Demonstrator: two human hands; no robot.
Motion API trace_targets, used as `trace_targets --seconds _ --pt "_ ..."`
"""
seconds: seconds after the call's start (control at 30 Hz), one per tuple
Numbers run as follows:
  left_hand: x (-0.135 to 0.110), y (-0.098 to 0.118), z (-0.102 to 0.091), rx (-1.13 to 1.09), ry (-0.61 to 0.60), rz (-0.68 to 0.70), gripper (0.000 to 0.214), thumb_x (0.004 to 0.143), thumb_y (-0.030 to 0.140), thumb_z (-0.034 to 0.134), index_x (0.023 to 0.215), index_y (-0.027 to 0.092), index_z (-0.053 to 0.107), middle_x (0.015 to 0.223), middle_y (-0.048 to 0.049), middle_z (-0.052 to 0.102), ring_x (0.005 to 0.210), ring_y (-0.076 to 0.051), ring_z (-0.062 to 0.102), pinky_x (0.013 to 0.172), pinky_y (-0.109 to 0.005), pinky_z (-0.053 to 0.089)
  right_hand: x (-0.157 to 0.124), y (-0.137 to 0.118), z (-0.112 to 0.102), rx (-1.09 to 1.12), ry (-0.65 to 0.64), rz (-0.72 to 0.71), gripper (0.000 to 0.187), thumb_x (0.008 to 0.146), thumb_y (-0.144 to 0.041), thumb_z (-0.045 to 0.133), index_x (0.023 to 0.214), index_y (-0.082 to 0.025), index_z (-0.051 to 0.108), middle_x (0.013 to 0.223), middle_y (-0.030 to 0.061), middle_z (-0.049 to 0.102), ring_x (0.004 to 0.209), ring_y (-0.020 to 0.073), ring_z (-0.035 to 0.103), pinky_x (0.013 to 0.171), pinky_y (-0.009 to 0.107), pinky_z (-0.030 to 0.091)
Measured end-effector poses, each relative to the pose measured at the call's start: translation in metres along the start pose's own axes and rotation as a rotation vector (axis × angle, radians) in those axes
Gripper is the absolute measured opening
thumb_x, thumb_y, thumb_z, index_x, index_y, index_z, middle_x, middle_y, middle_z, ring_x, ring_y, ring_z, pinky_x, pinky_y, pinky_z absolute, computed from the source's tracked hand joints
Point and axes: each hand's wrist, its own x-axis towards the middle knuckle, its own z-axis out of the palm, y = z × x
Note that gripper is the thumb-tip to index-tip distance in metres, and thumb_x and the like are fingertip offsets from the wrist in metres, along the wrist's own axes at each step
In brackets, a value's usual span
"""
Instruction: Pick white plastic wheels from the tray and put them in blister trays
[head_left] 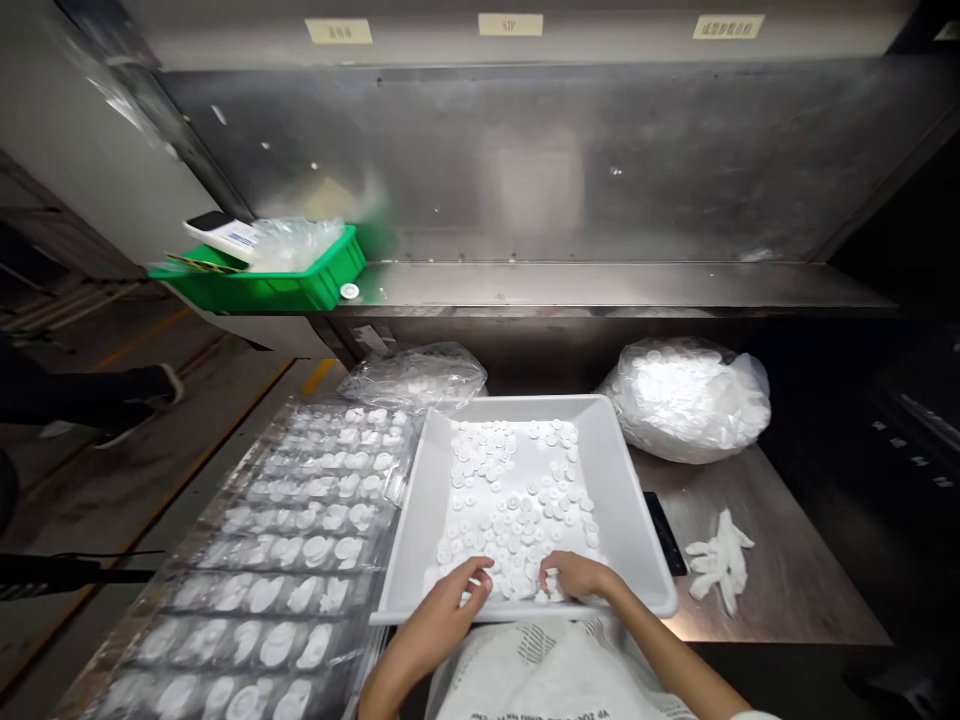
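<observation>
A white tray [637,510] stands before me with many small white round pieces [517,515] spread over its floor. Over the tray's near left part is my left hand [454,598], its thumb and fingers bent but apart, with nothing visible between them. To its right, my right hand [577,576] reaches down with fingers curled round a few white pieces at the tray's near side. Those fingertips are partly hidden. A white printed bag or sheet [555,670] lies at the near edge, between my forearms.
Clear plastic packs of white pieces [300,550] lie left. Behind the tray sit two clear bags, one bulging [686,400], one flatter [420,375]. A white glove [720,562] and dark flat device [664,535] lie right. A green bin [285,290] stands on the shelf [600,285]. A person's legs [97,395] show far left.
</observation>
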Motion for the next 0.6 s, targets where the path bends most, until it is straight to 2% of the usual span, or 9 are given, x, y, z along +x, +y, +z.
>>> trace_targets --seconds 0.1,0.2,0.3,0.37,0.43,0.5,0.6 --pt "0.018 0.007 0.004 -0.140 -0.016 0.033 0.045 0.081 0.052 0.059 0.116 0.023 0.062 0.115 -0.0057 0.064 0.109 -0.023 0.054 0.099 -0.034 0.034 0.002 0.007 -0.005 0.185 -0.055 0.059 0.025 0.095 -0.032 0.056 0.109 -0.012 0.059 0.098 0.0051 0.061 0.079 0.0134 0.061 0.069 0.029 0.055" --pt "0.036 0.005 0.017 -0.339 -0.015 0.015 0.037 0.080 0.045 0.064 0.107 0.021 0.065 0.104 -0.0052 0.067 0.103 -0.022 0.058 0.099 -0.035 0.035 0.000 0.006 -0.007 0.364 -0.014 0.036 0.027 0.096 -0.034 0.055 0.112 -0.012 0.057 0.096 0.0048 0.061 0.076 0.0125 0.061 0.067 0.027 0.055" --pt "0.055 -0.001 0.036 -0.597 0.033 -0.082 0.035 0.084 0.041 0.060 0.108 0.016 0.062 0.111 -0.0080 0.064 0.104 -0.021 0.059 0.098 -0.039 0.038 -0.010 -0.007 -0.010 0.499 0.124 -0.059 0.029 0.096 -0.034 0.054 0.115 -0.012 0.055 0.101 0.0059 0.060 0.082 0.0143 0.061 0.071 0.030 0.055" --pt "0.068 -0.004 0.050 -0.775 0.083 -0.169 0.036 0.088 0.042 0.055 0.113 0.016 0.058 0.120 -0.0094 0.060 0.108 -0.021 0.057 0.096 -0.042 0.041 -0.019 -0.023 -0.015 0.548 0.232 -0.139 0.030 0.097 -0.034 0.054 0.117 -0.013 0.054 0.103 0.0065 0.059 0.086 0.0155 0.061 0.074 0.032 0.055" --pt "0.080 -0.002 0.062 -0.942 0.090 -0.243 0.037 0.090 0.043 0.052 0.115 0.016 0.056 0.119 -0.0093 0.059 0.103 -0.020 0.058 0.091 -0.042 0.046 -0.031 -0.043 -0.019 0.557 0.331 -0.229 0.029 0.097 -0.031 0.053 0.119 -0.013 0.052 0.106 0.0071 0.059 0.090 0.0169 0.061 0.077 0.034 0.055" --pt "0.089 0.005 0.072 -1.095 0.040 -0.275 0.038 0.090 0.044 0.051 0.114 0.015 0.056 0.109 -0.0080 0.061 0.091 -0.018 0.060 0.081 -0.039 0.050 -0.043 -0.065 -0.021 0.516 0.422 -0.321 0.024 0.095 -0.018 0.049 0.118 -0.013 0.053 0.109 0.0072 0.059 0.096 0.0182 0.060 0.083 0.037 0.053" --pt "0.096 0.020 0.079 -1.304 -0.071 -0.243 0.035 0.090 0.041 0.053 0.113 0.015 0.057 0.102 -0.0065 0.062 0.082 -0.015 0.061 0.072 -0.034 0.053 -0.060 -0.093 -0.017 0.371 0.577 -0.431 0.044 0.079 0.006 0.039 0.109 -0.018 0.061 0.127 0.0061 0.051 0.122 0.0180 0.048 0.105 0.037 0.039"
